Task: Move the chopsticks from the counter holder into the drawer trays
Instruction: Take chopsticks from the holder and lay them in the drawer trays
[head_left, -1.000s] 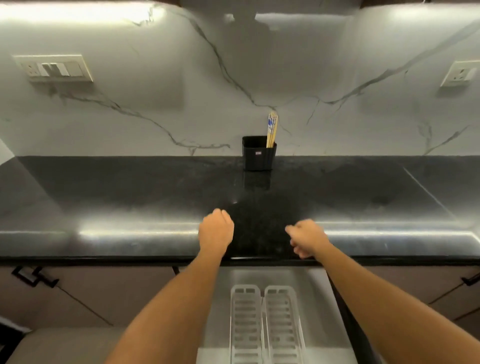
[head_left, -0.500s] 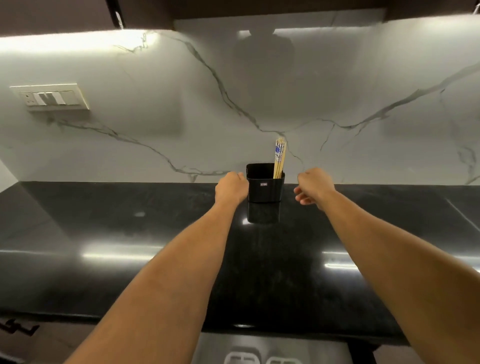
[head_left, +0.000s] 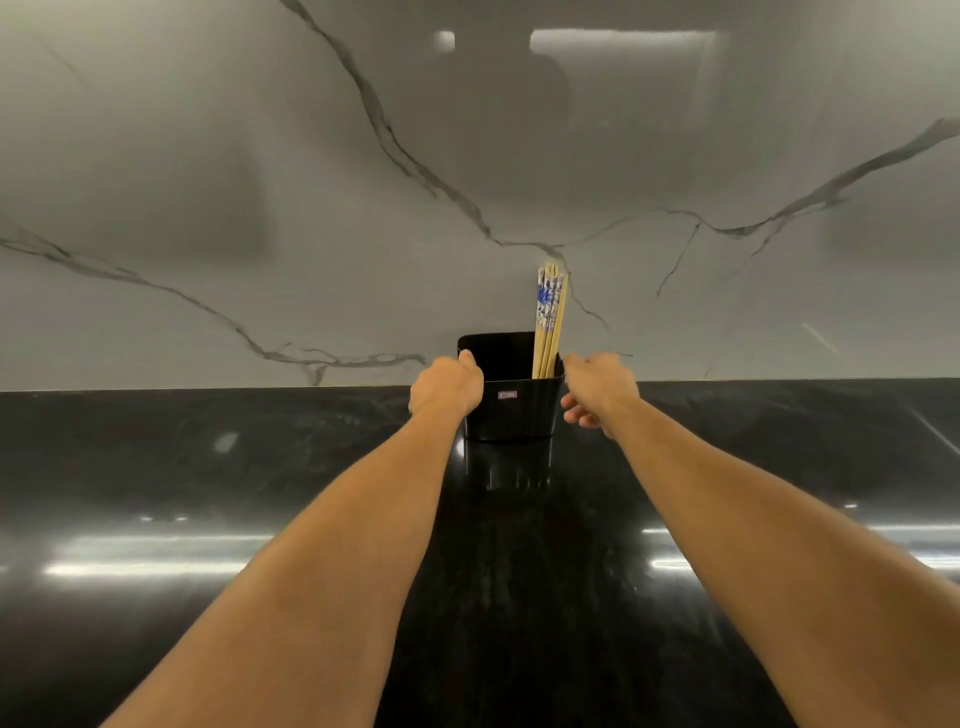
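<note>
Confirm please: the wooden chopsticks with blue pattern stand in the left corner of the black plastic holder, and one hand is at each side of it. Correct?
Not quite. In the head view the wooden chopsticks with blue pattern stand in the right corner of the black plastic holder, not the left. The left hand and the right hand are indeed at each side.

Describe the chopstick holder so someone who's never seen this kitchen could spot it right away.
Start at the marble backsplash with grey veins, then drop to the glossy black counter below it. At the counter's back edge, against the wall, stands a small black holder between the left hand and right hand. A bundle of chopsticks with blue-patterned tops stands in its right side.
</note>
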